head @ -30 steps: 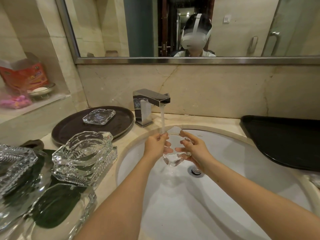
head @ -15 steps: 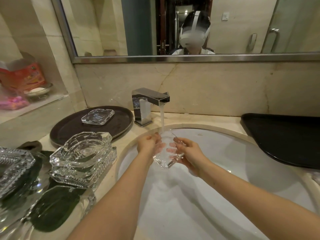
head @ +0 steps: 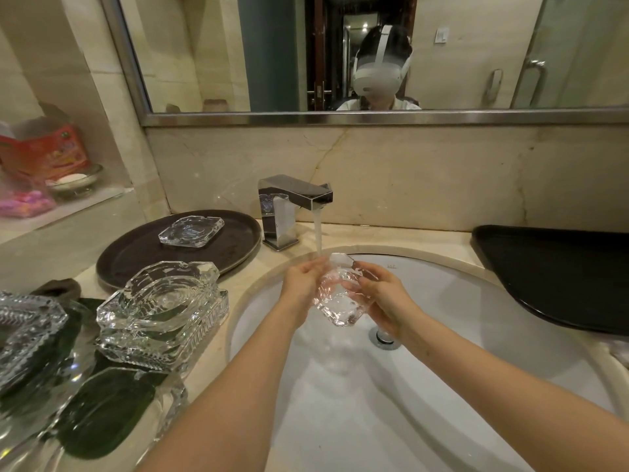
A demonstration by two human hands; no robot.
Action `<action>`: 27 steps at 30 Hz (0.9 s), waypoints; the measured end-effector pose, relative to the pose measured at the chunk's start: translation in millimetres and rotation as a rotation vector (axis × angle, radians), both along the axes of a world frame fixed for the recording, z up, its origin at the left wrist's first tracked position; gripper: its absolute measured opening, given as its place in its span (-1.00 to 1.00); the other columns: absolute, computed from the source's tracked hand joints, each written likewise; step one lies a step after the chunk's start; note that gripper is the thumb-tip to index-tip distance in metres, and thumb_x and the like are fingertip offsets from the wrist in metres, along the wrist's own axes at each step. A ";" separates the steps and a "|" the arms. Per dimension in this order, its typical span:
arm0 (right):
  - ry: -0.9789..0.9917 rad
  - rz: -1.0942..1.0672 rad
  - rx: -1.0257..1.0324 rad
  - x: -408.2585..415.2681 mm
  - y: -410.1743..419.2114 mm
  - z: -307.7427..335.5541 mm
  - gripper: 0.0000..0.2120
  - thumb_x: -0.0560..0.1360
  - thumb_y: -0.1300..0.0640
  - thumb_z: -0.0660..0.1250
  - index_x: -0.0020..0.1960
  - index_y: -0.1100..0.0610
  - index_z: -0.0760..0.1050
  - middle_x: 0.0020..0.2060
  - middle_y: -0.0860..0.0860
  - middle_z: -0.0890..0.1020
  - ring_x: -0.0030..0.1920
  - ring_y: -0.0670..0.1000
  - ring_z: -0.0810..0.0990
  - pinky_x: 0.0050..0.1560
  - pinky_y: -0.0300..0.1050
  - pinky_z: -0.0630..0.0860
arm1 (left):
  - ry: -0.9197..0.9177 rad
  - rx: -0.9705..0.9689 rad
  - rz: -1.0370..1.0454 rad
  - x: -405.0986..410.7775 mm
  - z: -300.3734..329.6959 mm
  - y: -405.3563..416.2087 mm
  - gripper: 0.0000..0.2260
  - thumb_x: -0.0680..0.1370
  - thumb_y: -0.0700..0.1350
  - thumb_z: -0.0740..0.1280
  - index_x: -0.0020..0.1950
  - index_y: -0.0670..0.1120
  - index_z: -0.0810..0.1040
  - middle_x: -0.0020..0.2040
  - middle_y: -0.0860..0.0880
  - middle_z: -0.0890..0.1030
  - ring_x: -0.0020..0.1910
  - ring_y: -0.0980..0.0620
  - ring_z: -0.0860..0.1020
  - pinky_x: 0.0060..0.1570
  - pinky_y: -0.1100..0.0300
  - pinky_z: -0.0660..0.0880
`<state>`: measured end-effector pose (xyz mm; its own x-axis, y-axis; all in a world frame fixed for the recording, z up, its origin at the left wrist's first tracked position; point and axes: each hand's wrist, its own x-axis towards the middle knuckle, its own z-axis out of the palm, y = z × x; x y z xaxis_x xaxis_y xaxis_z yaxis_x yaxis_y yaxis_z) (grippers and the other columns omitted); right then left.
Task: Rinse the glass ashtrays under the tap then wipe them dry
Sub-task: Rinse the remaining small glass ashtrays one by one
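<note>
Nearest on the left of the bench (head: 200,376), cut-glass ashtrays lie over a dark green cloth (head: 105,410), one at the edge of view (head: 27,332) and a stack of two (head: 160,311) just beside the basin rim. Over the white basin (head: 442,386) both forearms reach forward. The left hand (head: 301,284) and the right hand (head: 384,294) grip one glass ashtray (head: 335,298) between them, fingers curled round its opposite edges, tilted up on edge. It sits above the drain (head: 384,337), with its upper corner meeting the running stream of water (head: 318,233). Behind it stands the square chrome tap (head: 289,209). Left of the tap a round dark tray (head: 136,253) carries a single flat ashtray (head: 191,230). A black tray (head: 561,277) lies at the right, and the mirror (head: 238,52) hangs above.
</note>
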<state>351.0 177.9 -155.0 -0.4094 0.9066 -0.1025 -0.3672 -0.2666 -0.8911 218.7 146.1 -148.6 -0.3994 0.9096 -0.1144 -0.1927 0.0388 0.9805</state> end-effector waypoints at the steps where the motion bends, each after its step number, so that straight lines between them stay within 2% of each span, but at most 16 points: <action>1: -0.004 0.014 0.002 -1.6 -1.1 -0.7 -0.71 0.52 0.51 0.09 0.06 0.23 0.46 -0.10 0.09 0.58 -0.24 0.01 0.60 -0.28 -0.26 0.57 | 0.091 -0.028 0.062 -1.0 -3.6 1.7 -0.87 0.56 -0.16 0.31 0.02 -0.17 0.60 -0.11 -0.10 0.64 -0.17 -0.04 0.61 -0.18 0.14 0.55; 3: -0.014 0.046 0.016 -4.6 -2.1 -0.9 -0.68 0.52 0.52 0.09 0.12 0.24 0.45 -0.06 0.10 0.58 -0.19 0.01 0.58 -0.25 -0.27 0.57 | 0.207 -0.049 0.145 -3.4 -7.8 2.7 -0.89 0.52 -0.07 0.37 -0.07 -0.10 0.62 -0.12 -0.12 0.66 -0.09 -0.14 0.63 -0.06 0.05 0.54; 4: -0.020 0.056 0.027 -4.9 -1.4 -0.5 -0.66 0.52 0.52 0.09 0.17 0.24 0.44 -0.04 0.11 0.58 -0.18 0.01 0.59 -0.22 -0.26 0.57 | 0.252 -0.040 0.162 -3.9 -8.3 1.9 -0.88 0.52 -0.04 0.37 -0.11 -0.07 0.61 -0.15 -0.12 0.66 -0.12 -0.15 0.65 -0.08 0.07 0.55; 5: -0.026 0.057 0.034 -4.0 0.0 -0.2 -0.65 0.52 0.51 0.09 0.20 0.25 0.43 -0.02 0.12 0.58 -0.18 0.01 0.60 -0.19 -0.24 0.56 | 0.298 -0.033 0.165 -3.5 -8.2 0.6 -0.85 0.53 -0.02 0.35 -0.13 -0.08 0.59 -0.22 -0.11 0.65 -0.22 -0.10 0.66 -0.18 0.15 0.58; 7: -0.031 0.055 0.039 -0.8 2.5 1.8 -0.65 0.54 0.48 0.11 0.25 0.25 0.42 -0.01 0.14 0.58 -0.18 0.00 0.61 -0.18 -0.26 0.56 | 0.345 -0.024 0.135 -0.1 -8.3 -0.6 -0.78 0.57 0.00 0.29 -0.11 -0.15 0.57 -0.31 -0.09 0.61 -0.45 0.05 0.61 -0.43 0.31 0.51; 8: -0.021 0.050 0.033 0.6 4.0 2.5 -0.66 0.54 0.47 0.11 0.26 0.26 0.42 -0.01 0.14 0.58 -0.19 -0.01 0.62 -0.19 -0.27 0.56 | 0.347 -0.027 0.116 1.2 -9.4 0.5 -0.75 0.58 -0.01 0.26 -0.09 -0.17 0.57 -0.32 -0.09 0.60 -0.48 0.07 0.59 -0.46 0.33 0.47; 10: 0.010 0.031 0.014 3.0 6.5 3.1 -0.69 0.56 0.43 0.12 0.28 0.30 0.40 -0.02 0.15 0.59 -0.22 -0.03 0.63 -0.19 -0.27 0.55 | 0.273 -0.025 0.086 4.5 -8.8 3.0 -0.75 0.62 -0.04 0.20 -0.06 -0.19 0.56 -0.30 -0.12 0.59 -0.44 0.03 0.58 -0.46 0.32 0.45; 13: 0.053 0.003 -0.016 3.0 9.5 6.0 -0.69 0.60 0.30 0.14 0.32 0.35 0.33 -0.01 0.17 0.57 -0.14 0.02 0.62 -0.18 -0.23 0.58 | 0.060 0.022 0.088 10.4 -2.9 4.4 -0.76 0.65 -0.13 0.12 -0.08 -0.20 0.50 -0.38 -0.05 0.56 -0.41 0.03 0.53 -0.47 0.33 0.42; 14: 0.054 0.014 -0.027 2.2 9.4 7.3 -0.67 0.60 0.26 0.15 0.34 0.34 0.32 -0.01 0.17 0.57 -0.11 0.04 0.61 -0.22 -0.21 0.59 | 0.021 0.040 0.092 11.6 -0.6 3.8 -0.78 0.65 -0.14 0.12 -0.05 -0.20 0.50 -0.38 -0.03 0.57 -0.40 0.05 0.53 -0.42 0.30 0.45; 16: 0.008 0.069 -0.036 0.2 6.3 9.6 -0.69 0.60 0.24 0.16 0.32 0.29 0.35 -0.02 0.15 0.57 -0.07 0.06 0.59 -0.23 -0.10 0.60 | 0.006 0.053 0.102 12.6 1.3 3.1 -0.80 0.64 -0.10 0.15 -0.04 -0.13 0.52 -0.25 -0.04 0.62 -0.26 0.01 0.59 -0.20 0.17 0.54; 18: -0.086 0.116 -0.037 0.3 3.4 9.1 -0.73 0.59 0.31 0.16 0.28 0.23 0.35 -0.05 0.15 0.56 -0.15 0.07 0.58 -0.21 0.00 0.59 | 0.000 0.046 0.120 10.2 -0.4 4.6 -0.79 0.64 -0.08 0.17 0.00 -0.13 0.56 -0.15 -0.08 0.62 -0.13 -0.05 0.60 -0.05 0.06 0.52; 20: -0.147 0.133 -0.058 1.9 1.9 6.0 -0.69 0.57 0.39 0.13 0.25 0.12 0.29 -0.03 0.18 0.53 -0.22 0.08 0.56 -0.15 0.10 0.56 | -0.015 0.040 0.116 8.7 -0.4 4.2 -0.77 0.64 -0.11 0.18 0.13 -0.20 0.54 -0.12 -0.08 0.62 -0.14 0.00 0.59 -0.13 0.15 0.51; 22: -0.179 0.130 -0.052 4.6 1.6 4.5 -0.66 0.56 0.42 0.08 0.22 0.07 0.26 -0.06 0.21 0.54 -0.24 0.08 0.58 -0.18 0.08 0.54 | 0.005 0.035 0.077 8.6 -0.2 3.2 -0.81 0.62 -0.14 0.22 0.15 -0.18 0.53 -0.07 -0.09 0.61 -0.16 0.05 0.56 -0.21 0.23 0.48; 24: -0.238 0.116 0.002 5.8 1.9 3.4 -0.66 0.56 0.42 0.09 0.21 0.08 0.27 -0.14 0.17 0.56 -0.27 0.05 0.60 -0.21 0.03 0.52 | 0.084 0.030 0.044 9.9 -0.5 1.7 -0.85 0.59 -0.21 0.26 0.15 -0.12 0.50 -0.04 -0.06 0.59 -0.19 0.09 0.56 -0.25 0.28 0.46; 27: -0.269 0.116 0.038 5.1 2.5 3.1 -0.65 0.53 0.43 0.15 0.24 0.12 0.29 -0.19 0.14 0.56 -0.21 0.08 0.59 -0.19 0.02 0.52 | 0.253 0.061 0.070 11.2 -1.3 -2.1 -0.78 0.57 -0.28 0.26 0.16 -0.06 0.42 -0.04 -0.05 0.58 -0.29 0.12 0.60 -0.32 0.34 0.48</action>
